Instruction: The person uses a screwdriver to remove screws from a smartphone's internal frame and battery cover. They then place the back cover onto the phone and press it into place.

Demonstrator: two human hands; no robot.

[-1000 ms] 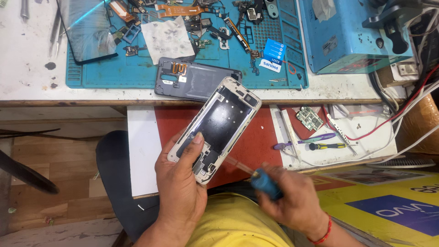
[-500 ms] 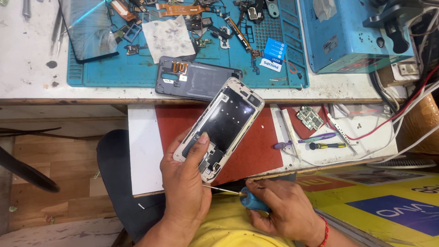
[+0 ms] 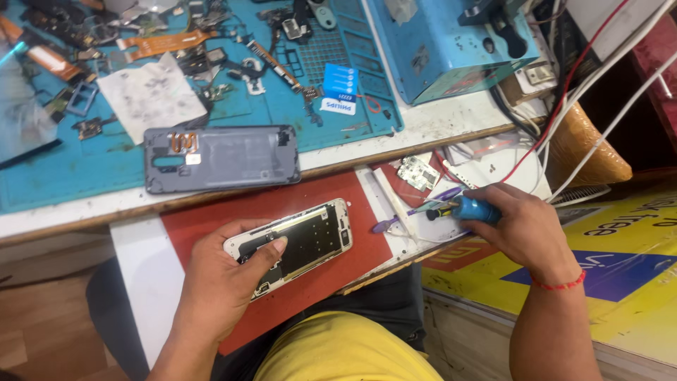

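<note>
Phone frame (image 3: 296, 243) is stripped right down, gripped in the left hand (image 3: 226, 282), thumb across its bare inside, over the red mat (image 3: 233, 212). Right hand (image 3: 518, 226) is closed round a blue screwdriver (image 3: 465, 209), off to the right of the frame. Back cover (image 3: 222, 156) is already off, lying on the tabletop (image 3: 437, 123) just beyond the left fingers. Loose parts are spread further out, so nothing looks refitted yet.

The opened phone (image 3: 296, 243) shows a white frame and a dark bare inside, face up, tilted, lying over the red board at the bench edge, gripped from below. The screwdriver (image 3: 462, 209) has a blue handle with a black collar, lying almost level, tip pointing left.
</note>
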